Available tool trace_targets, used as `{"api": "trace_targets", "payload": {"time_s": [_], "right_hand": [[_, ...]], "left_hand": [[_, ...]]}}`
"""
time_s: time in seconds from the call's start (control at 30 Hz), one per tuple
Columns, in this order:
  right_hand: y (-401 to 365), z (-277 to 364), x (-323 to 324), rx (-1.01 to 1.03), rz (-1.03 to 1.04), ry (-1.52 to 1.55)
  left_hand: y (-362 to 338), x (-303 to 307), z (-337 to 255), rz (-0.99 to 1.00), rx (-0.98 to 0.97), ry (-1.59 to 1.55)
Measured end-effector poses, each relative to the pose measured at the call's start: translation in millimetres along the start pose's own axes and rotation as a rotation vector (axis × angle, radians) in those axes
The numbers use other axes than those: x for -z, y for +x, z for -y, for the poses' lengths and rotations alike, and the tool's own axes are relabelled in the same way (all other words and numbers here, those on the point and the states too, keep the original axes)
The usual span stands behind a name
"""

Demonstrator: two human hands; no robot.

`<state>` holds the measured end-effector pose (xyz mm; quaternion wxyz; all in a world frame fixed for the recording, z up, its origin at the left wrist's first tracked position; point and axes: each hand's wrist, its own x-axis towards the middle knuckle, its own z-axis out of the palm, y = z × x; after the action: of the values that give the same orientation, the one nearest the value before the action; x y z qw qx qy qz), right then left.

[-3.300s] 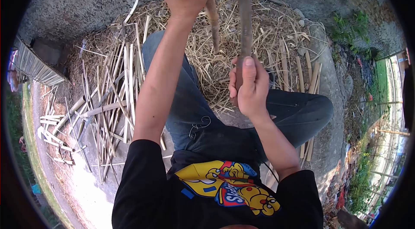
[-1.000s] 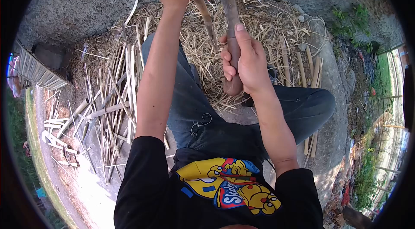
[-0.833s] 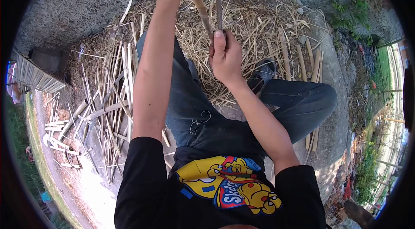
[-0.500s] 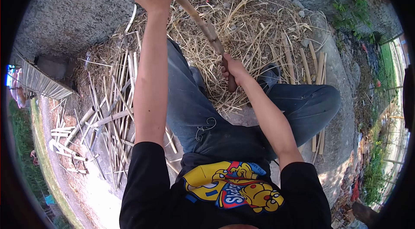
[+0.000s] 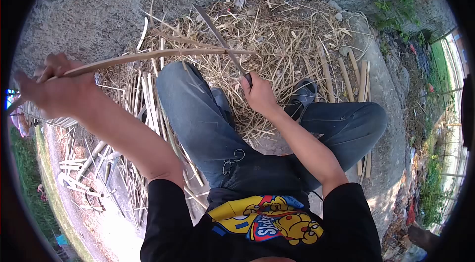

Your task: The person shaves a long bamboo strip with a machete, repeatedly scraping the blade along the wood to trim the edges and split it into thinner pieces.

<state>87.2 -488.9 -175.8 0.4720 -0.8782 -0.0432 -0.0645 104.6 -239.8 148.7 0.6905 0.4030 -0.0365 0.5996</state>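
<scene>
My left hand (image 5: 62, 86), somewhat blurred, is closed round a long bamboo strip (image 5: 143, 56) at the far left. The strip runs rightward above my knee, with a thinner sliver splitting off along its upper side. In my right hand (image 5: 260, 94), near the middle, is the dark handle of a long knife (image 5: 215, 29). Its blade slants up and to the left and crosses the strip near the strip's right end. Below both lie pale shavings (image 5: 282, 44) on the ground, between my feet and the wall.
Piled bamboo strips (image 5: 143, 163) lie left of my legs. More bamboo pieces (image 5: 345, 76) lie on the right, beside a concrete edge (image 5: 391, 113). A rough wall (image 5: 123, 4) stands in front. A woven bamboo panel (image 5: 59, 119) is at the left, partly behind my left hand.
My left hand has moved down and left, bringing the strip nearly level. My right hand has shifted slightly left and up, and the knife blade now shows clearly across the strip.
</scene>
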Motion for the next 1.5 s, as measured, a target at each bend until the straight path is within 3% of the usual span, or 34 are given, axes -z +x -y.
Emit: {"api": "trace_targets", "payload": {"time_s": [0.07, 0.1, 0.17, 0.27, 0.37, 0.43, 0.53, 0.6, 0.63, 0.7, 0.73, 0.83, 0.87, 0.97, 1.0, 1.1, 1.17, 1.2, 1.23, 1.27, 1.37, 1.4, 1.43, 1.5], "right_hand": [[-1.7, -31.0, -6.4, -0.043, 0.005, -0.070], [3.7, -30.4, -3.3, -0.081, 0.014, -0.141], [5.6, -19.2, -4.3, -0.054, -0.027, -0.159], [2.5, 10.3, 0.3, -0.052, 0.020, -0.105], [-2.0, 35.3, 11.9, 0.004, -0.016, -0.047], [-5.6, 45.2, 15.1, 0.015, -0.028, -0.042], [-4.1, 46.8, 18.2, 0.027, -0.044, 0.003], [-1.3, 49.0, 26.6, -0.490, 0.242, 0.747], [-1.4, 49.3, 29.0, -0.482, 0.241, 0.746], [-7.5, 49.8, 31.2, -0.391, 0.233, 0.620], [-13.0, 47.8, 28.0, -0.053, 0.051, 0.194], [-19.8, 64.5, 25.2, 0.067, 0.049, 0.163], [-22.2, 75.4, 26.3, 0.129, 0.076, 0.132], [-33.7, 120.8, 24.9, 0.290, 0.038, 0.044], [-35.1, 127.5, 25.1, 0.394, -0.030, -0.015], [-29.8, 119.4, 34.3, 0.401, -0.038, -0.138], [-9.4, 58.6, 50.2, 0.308, -0.064, -0.193], [1.9, 24.2, 72.6, 0.082, -0.042, -0.236], [9.4, -18.7, 86.6, 0.101, -0.066, -0.367], [6.7, -37.3, 90.6, 0.075, -0.004, -0.357], [7.0, -36.8, 64.6, 0.025, 0.005, -0.250], [12.2, -32.7, 54.2, -0.043, -0.016, -0.049], [16.1, -32.0, 52.9, -0.042, -0.024, -0.046], [20.3, -14.0, 60.1, -0.730, 0.239, 0.978]], "left_hand": [[18.3, 22.0, 1.2, 0.001, 0.106, 0.059], [20.2, 28.2, 6.4, 0.004, 0.097, 0.043], [20.8, 37.8, 22.0, -0.217, -0.017, 0.096], [71.2, 78.6, 13.5, -0.235, -0.028, -0.102], [86.3, 93.8, -23.5, -0.105, 0.058, -0.048], [107.2, 105.7, -35.1, -0.051, -0.090, -0.144], [99.8, 106.3, -38.3, -0.033, -0.105, -0.114], [108.3, 116.6, -26.5, 0.043, -0.058, -0.108], [111.0, 121.1, -21.4, 0.042, -0.064, -0.114], [109.1, 118.2, -15.6, -0.092, -0.007, -0.072], [110.0, 127.1, -17.0, -0.029, 0.111, -0.103], [92.7, 110.0, -12.4, -0.140, 0.048, -0.155], [82.8, 109.1, -2.7, -0.059, 0.102, -0.147], [38.7, 77.6, 13.5, -0.103, 0.083, -0.094], [42.7, 84.9, 19.6, -0.092, 0.121, -0.106], [60.1, 108.1, 11.6, -0.172, 0.130, -0.160], [94.4, 135.3, -20.8, -0.232, 0.062, -0.209], [112.2, 149.0, -39.1, -0.282, 0.010, -0.196], [132.5, 164.3, -51.3, -0.333, -0.040, -0.183], [156.5, 200.1, -32.9, -0.088, 0.078, -0.161], [143.0, 192.2, 7.1, -0.309, 0.096, -0.106], [142.1, 192.2, 14.8, -0.300, 0.100, -0.110], [141.9, 192.8, 20.5, -0.377, 0.132, -0.103], [143.2, 193.5, 24.9, -0.452, 0.155, -0.094]]}}
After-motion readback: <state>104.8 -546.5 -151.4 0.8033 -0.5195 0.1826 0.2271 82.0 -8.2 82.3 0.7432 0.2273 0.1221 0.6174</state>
